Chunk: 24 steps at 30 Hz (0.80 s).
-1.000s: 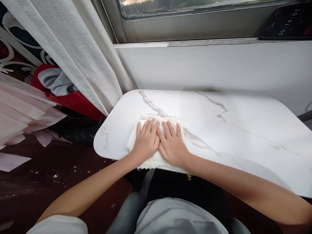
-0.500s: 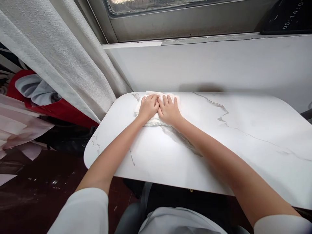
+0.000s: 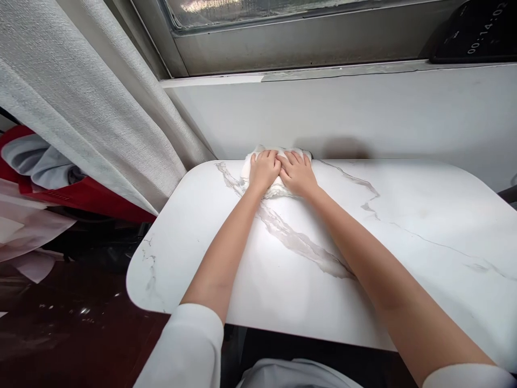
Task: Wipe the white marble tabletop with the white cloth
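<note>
A white cloth [image 3: 278,191] lies bunched at the far edge of a white marble-patterned table [image 3: 194,242]. On its left part rests my left hand [image 3: 264,169], palm down with the fingers stretched out. Beside it, my right hand [image 3: 299,174] presses flat on the cloth's right part, fingers slightly spread. The two hands touch at the thumbs. Cloth under the palms is hidden; its far side reaches the table's back edge, by the wall.
Behind the table rises a white wall [image 3: 258,118] below a window frame [image 3: 299,51]. A dark timer display [image 3: 480,35] stands on the sill at right. A pale curtain [image 3: 117,108] hangs at left, beside a red bag [image 3: 81,196] with grey cloth inside.
Both hands and the cloth have slid to the right and a little farther toward the back edge. The cloth looks more bunched. The camera view has shifted slightly.
</note>
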Available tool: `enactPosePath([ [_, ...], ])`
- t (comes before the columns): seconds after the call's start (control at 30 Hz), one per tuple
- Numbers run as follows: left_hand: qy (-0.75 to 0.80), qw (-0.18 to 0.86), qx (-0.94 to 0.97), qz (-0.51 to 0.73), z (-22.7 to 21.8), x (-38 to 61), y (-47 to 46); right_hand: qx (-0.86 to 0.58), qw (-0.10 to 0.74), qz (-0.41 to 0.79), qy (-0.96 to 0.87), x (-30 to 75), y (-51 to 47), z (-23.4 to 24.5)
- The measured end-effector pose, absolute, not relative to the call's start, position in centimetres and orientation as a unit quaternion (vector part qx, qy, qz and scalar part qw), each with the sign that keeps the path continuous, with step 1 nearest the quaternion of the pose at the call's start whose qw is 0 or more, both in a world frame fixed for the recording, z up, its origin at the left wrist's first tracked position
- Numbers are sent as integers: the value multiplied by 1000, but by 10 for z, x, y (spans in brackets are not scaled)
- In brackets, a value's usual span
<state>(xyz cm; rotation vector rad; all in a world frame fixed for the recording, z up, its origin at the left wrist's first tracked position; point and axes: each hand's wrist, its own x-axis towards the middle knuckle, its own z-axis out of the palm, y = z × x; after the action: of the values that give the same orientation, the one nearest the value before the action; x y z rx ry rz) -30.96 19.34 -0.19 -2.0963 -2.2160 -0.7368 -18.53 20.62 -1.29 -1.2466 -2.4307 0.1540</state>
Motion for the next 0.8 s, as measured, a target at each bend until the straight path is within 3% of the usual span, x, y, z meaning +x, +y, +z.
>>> enactPosePath([
  [0.43,-672,-2,-713,-202,-1,-285,163,-495,183,55,-847,-159,168,-13],
  [0.8,-683,29,-713,-154,-4,-238,56,-437,140,14,-888,-101,75,-19],
])
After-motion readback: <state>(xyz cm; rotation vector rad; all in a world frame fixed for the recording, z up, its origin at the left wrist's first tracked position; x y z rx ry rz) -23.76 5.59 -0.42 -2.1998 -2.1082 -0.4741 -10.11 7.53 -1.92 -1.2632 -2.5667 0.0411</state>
